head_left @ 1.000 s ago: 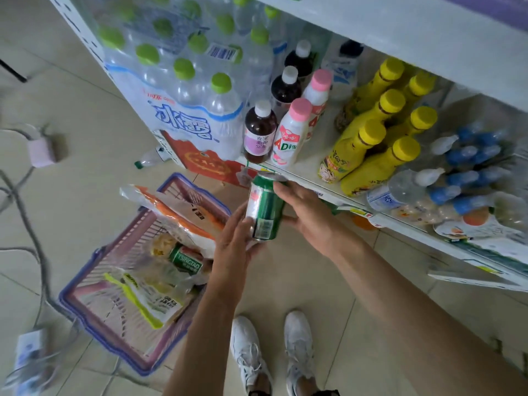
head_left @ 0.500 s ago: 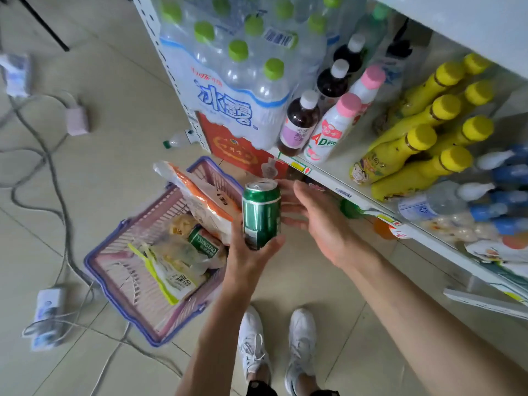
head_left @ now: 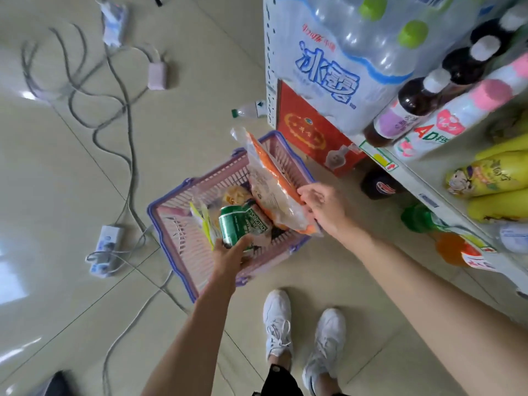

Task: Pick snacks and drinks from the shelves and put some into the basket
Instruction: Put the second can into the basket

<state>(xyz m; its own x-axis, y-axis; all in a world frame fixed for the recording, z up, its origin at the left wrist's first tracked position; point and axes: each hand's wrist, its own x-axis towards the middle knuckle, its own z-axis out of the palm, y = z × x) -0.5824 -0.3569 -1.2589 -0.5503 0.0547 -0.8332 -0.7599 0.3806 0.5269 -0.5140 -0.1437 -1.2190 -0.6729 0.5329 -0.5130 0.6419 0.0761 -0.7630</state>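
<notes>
Readable labels, not many tbh

The water pack [head_left: 340, 67] has big blue "冰露" on its wrap. The pink-capped bottle [head_left: 445, 124] shows "AD" in red and green. One green can [head_left: 251, 224] in the basket reads "TSINGTAO", upside down. The red box [head_left: 308, 132] has gold characters, too blurry to read.

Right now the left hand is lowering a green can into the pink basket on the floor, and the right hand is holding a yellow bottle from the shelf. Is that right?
Not quite. The head view shows the right hand gripping the orange snack bag that stands in the basket, not a yellow bottle. The rest holds: the left hand holds the green can over the pink basket on the floor.
</notes>
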